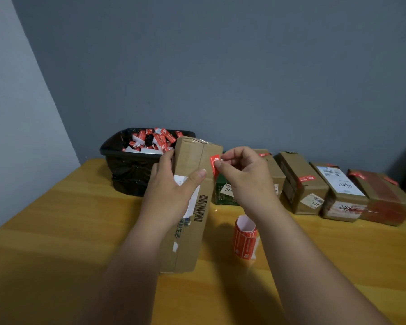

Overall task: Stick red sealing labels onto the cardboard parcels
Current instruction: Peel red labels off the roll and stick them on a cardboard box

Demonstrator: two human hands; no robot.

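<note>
Cardboard fills most of the middle of the desk (56,231): a tall parcel (192,207) stands upright on the yellow wood, well in from the front edge, with a barcode and a torn white slip on its face. The left hand (171,191) grips the parcel's left side, thumb laid across the front and fingers curled round behind. The right hand (242,174) pinches a red sealing label (214,163) between thumb and forefinger, holding it against the upper right edge of the parcel, where part of the label already lies on the cardboard. Just right of the parcel's base, a roll of red labels (244,240) stands on end on the desk. Toward the back edge a row of other parcels (300,184) runs off to the right, close side by side, several carrying red labels and white shipping slips; a dark green box (223,193) shows partly behind the right wrist. At the back left of the desk sits a black bin (131,170) lined with a black bag and heaped with red and white scraps of paper. Behind it all rises a grey-blue wall (244,66).
</note>
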